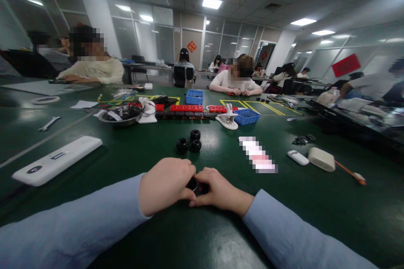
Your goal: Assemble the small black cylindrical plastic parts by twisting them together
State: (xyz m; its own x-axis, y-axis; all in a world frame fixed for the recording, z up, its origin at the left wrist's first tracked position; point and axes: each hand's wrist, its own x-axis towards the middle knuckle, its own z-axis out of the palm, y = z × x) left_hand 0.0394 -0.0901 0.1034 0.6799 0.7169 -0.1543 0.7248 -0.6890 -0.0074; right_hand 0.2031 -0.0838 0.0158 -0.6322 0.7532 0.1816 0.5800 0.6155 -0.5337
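Note:
My left hand (pixel 168 185) and my right hand (pixel 217 189) meet low in front of me, fingers closed around a small black wheel (pixel 193 185). The fingers hide most of it; a dark curved rim shows between them. Just beyond my hands, three similar black wheels stand close together on the green table: a left one (pixel 182 145), a far one (pixel 195 135) and a right one (pixel 196 146).
A long white device (pixel 59 159) lies left, near a wrench (pixel 49 123). On the right are a phone (pixel 257 154), a white case (pixel 297 157) and a beige case (pixel 321 159). Further back stand red blocks (pixel 186 108), a metal bowl (pixel 120 121) and a blue basket (pixel 247 117). A co-worker (pixel 235 80) sits opposite.

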